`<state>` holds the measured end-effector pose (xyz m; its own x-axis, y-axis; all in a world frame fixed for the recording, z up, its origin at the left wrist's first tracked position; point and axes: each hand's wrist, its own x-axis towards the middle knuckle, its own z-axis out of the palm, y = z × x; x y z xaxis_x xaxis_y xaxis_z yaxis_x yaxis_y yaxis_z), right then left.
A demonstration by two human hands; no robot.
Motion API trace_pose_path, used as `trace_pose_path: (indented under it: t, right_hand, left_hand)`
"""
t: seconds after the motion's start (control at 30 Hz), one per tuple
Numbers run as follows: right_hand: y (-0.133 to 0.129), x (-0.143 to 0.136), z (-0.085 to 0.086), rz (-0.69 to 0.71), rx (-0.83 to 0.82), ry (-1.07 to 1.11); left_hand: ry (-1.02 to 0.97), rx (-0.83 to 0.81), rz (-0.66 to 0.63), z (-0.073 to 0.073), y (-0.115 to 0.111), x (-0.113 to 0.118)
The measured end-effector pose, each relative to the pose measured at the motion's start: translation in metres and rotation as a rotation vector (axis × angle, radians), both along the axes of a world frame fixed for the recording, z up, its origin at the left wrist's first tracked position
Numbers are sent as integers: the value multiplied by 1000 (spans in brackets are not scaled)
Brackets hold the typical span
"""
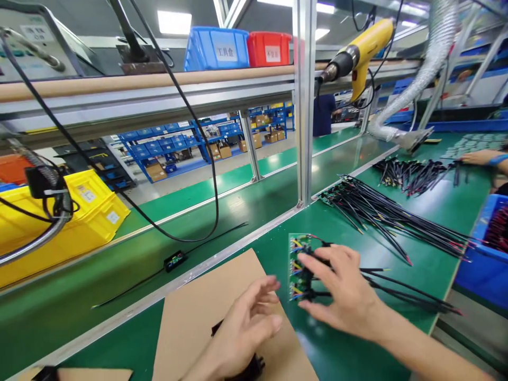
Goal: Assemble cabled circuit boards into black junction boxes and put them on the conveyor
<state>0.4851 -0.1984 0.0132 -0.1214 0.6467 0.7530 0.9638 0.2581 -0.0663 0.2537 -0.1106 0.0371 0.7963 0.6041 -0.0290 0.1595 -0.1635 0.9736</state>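
Below the centre, my left hand (246, 328) hangs over a brown cardboard sheet (206, 301), fingers apart and nothing held. Black parts beneath it are mostly hidden. To its right, my right hand (341, 291) reaches over a green circuit board panel (296, 270) with blue and yellow wires, its fingertips spread at the black parts on the panel. Whether the fingers grip the panel is unclear. Black cables (413, 296) trail from it to the right along the green table (278, 241).
Bundles of black cables (381, 211) lie further right, near a blue bin (480, 270). A yellow heat gun (361, 50) hangs above. One small board (174, 261) sits on the green strip behind the rail. Another person's hand (482, 157) is at the far right.
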Motion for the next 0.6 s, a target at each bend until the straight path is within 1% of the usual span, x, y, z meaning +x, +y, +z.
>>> trace_pose_path:
  t: [0.03,0.07,0.1,0.13,0.2,0.27,0.3,0.33,0.37,0.43,0.5,0.6]
  right_hand:
    - [-3,-19,8,29,37,-13]
    - [-7,-33,16,75,50,-24]
    - [-13,-41,24,139,46,-26]
    - [-19,-45,31,212,48,-9]
    - [-30,-41,45,322,81,86]
    - [-37,-30,56,325,97,228]
    - [-37,-25,59,297,52,291]
    - [-36,-22,61,272,-42,338]
    - [-32,-20,61,266,-169,368]
    - [-21,-24,60,319,-436,416]
    - [-10,-32,59,404,-626,479]
    - [3,-42,61,487,-767,575]
  left_hand:
    - [-82,-67,-34,3,-1,10]
    - [-137,-95,-44,6,-1,16]
    - [-164,-83,-30,9,0,19]
    - [-174,-45,3,12,1,19]
    - [-190,56,74,21,5,9]
    - [-207,170,108,31,10,-5]
    - [-213,234,117,35,12,-11]
    - [-216,299,126,40,14,-16]
    - [-221,362,141,43,17,-20]
    - [-260,460,186,45,22,-23]
    - [-325,492,207,43,28,-23]
    - [-393,484,202,37,36,-24]
